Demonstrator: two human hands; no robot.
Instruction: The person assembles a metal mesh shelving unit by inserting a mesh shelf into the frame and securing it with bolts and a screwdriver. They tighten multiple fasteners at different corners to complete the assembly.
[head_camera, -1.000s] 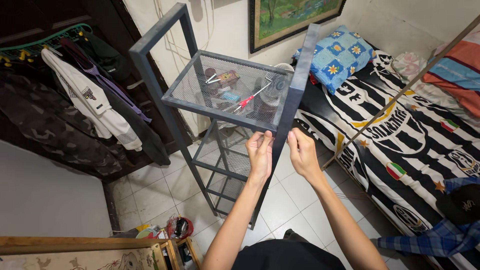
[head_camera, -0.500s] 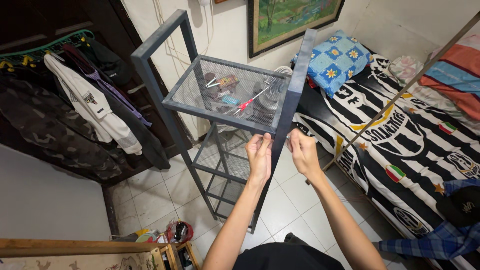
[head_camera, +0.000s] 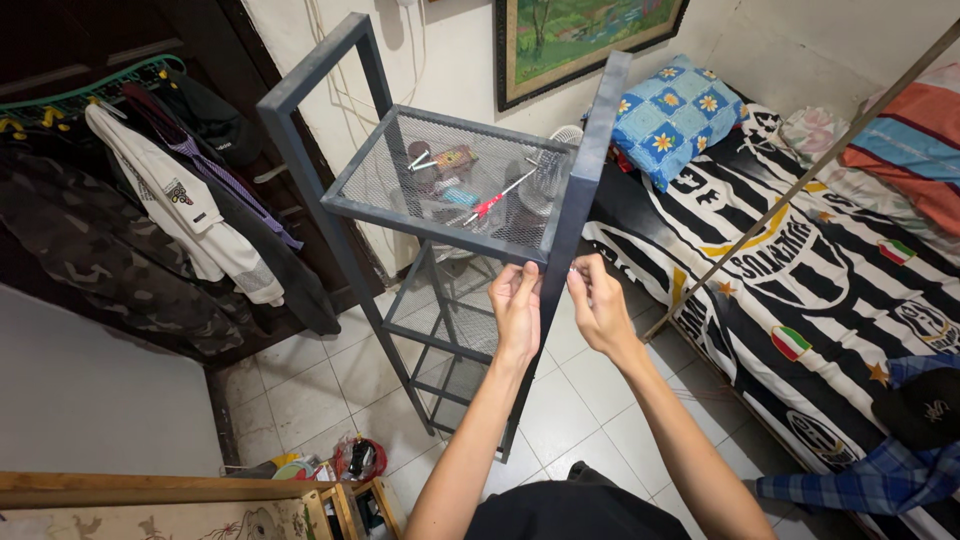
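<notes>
Both grips pinch the front post (head_camera: 575, 215) of a dark grey metal rack (head_camera: 330, 200), just below its top mesh shelf (head_camera: 450, 185). The left hand (head_camera: 517, 312) closes fingertips on the post's near side; the right hand (head_camera: 600, 305) pinches something too small to make out against the post's far side. Both forearms reach up and forward, wrists nearly level. Above the grips, on the shelf, lie a red-handled tool (head_camera: 490, 203) and small packages. Right of the grips is a bed (head_camera: 800, 260) with a blue flowered pillow (head_camera: 672, 115); left, clothes (head_camera: 170, 210) hang. Above hangs a framed green picture (head_camera: 580, 35).
</notes>
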